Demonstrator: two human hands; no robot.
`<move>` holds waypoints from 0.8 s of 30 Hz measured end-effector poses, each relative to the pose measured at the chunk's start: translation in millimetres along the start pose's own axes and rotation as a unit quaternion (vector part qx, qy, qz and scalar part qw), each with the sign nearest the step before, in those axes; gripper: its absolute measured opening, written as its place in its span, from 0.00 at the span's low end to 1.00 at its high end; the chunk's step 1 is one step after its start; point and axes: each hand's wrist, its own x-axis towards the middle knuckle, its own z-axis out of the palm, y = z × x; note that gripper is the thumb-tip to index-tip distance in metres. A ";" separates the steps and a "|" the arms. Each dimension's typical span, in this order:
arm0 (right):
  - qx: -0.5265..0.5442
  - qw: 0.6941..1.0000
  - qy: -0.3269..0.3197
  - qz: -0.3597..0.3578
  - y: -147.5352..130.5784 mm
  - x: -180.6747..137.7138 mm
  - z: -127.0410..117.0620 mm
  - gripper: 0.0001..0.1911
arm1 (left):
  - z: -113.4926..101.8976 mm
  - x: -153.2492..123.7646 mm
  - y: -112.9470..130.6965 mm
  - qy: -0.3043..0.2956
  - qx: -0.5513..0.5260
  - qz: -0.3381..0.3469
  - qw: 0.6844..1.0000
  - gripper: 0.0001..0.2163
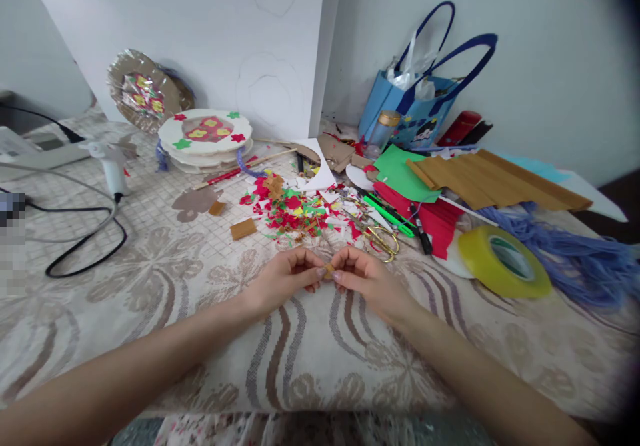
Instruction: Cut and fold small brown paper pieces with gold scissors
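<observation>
Between the fingertips of both hands is a small piece of brown crepe paper [329, 272], mostly covered by the thumbs. My left hand [293, 273] pinches it from one side, and my right hand [363, 273] pinches it from the other. Just beyond the fingers lies a heap of red, green, white and yellow paper scraps [300, 216]. Gold-handled scissors [385, 243] rest close past my right hand. Two brown paper pieces, a larger one [243, 229] and a smaller one [217, 208], lie beyond my left hand.
White flower-decorated discs [205, 133] are stacked at the back left, near a white glue gun [110, 169] with its cord. To the right are yellow tape [473, 263], blue yarn [565, 253], brown crepe paper [500, 179], green paper [405, 174] and a blue bag [380, 103].
</observation>
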 end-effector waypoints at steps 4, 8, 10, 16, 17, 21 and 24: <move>0.027 1.000 0.003 0.001 1.4 0.1 0.3 0.04 | -0.7 -0.7 0.9 -0.018 -0.009 0.007 1.000 0.08; 0.046 0.999 0.001 0.001 1.1 -0.9 1.2 0.05 | -0.2 -1.2 0.7 -0.022 -0.040 0.006 0.999 0.06; 0.051 0.999 0.001 -0.003 0.8 -1.4 1.6 0.05 | 0.2 -1.2 -0.6 -0.018 -0.051 0.000 0.999 0.06; -0.050 0.997 0.004 -0.053 0.3 -4.3 0.7 0.06 | -0.7 0.0 -2.2 -0.032 -0.053 -0.022 0.998 0.07; -0.079 0.995 0.004 -0.065 0.0 -5.0 0.5 0.06 | -1.1 0.1 -1.8 -0.040 -0.052 -0.030 0.997 0.07; -0.155 0.983 0.008 -0.097 -1.8 -7.4 0.2 0.07 | -2.8 0.6 -1.1 -0.064 -0.080 -0.079 0.992 0.07; -0.183 0.977 0.013 -0.109 -3.0 -8.1 -0.1 0.07 | -4.3 1.2 -2.4 -0.061 -0.128 -0.112 0.983 0.07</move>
